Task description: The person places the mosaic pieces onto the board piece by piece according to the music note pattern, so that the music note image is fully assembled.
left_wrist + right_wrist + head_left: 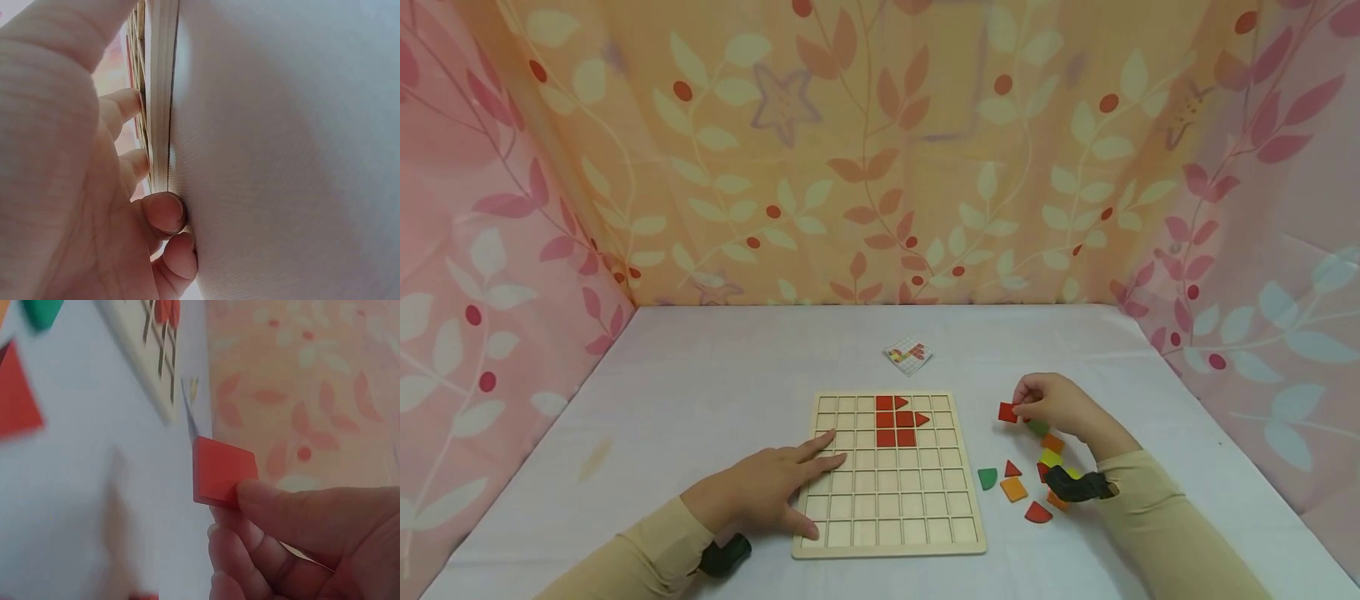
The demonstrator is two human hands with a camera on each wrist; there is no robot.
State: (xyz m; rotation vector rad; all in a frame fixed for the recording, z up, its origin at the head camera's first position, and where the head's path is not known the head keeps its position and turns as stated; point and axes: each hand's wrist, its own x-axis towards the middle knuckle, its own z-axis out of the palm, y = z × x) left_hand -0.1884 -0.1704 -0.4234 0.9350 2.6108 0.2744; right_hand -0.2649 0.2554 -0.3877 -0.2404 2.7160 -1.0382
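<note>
My right hand (1062, 410) pinches a red square tile (224, 469) between thumb and finger, above the table to the right of the wooden grid board (891, 551). Several red squares (885, 420) sit in the board's upper cells, along with two red triangles (922, 419) pointing right. With fingers spread, my left hand (766, 485) lies at the board's left side. Two of its fingers rest on the grid, while other fingertips (167, 211) touch the cloth beside the board's edge in the left wrist view.
Loose tiles lie right of the board: a green quarter-circle (987, 478), a small red triangle (1012, 468), an orange square (1013, 489) and a red quarter-circle (1038, 512). More tiles are partly under the right wrist. A pattern card (909, 355) lies behind the board.
</note>
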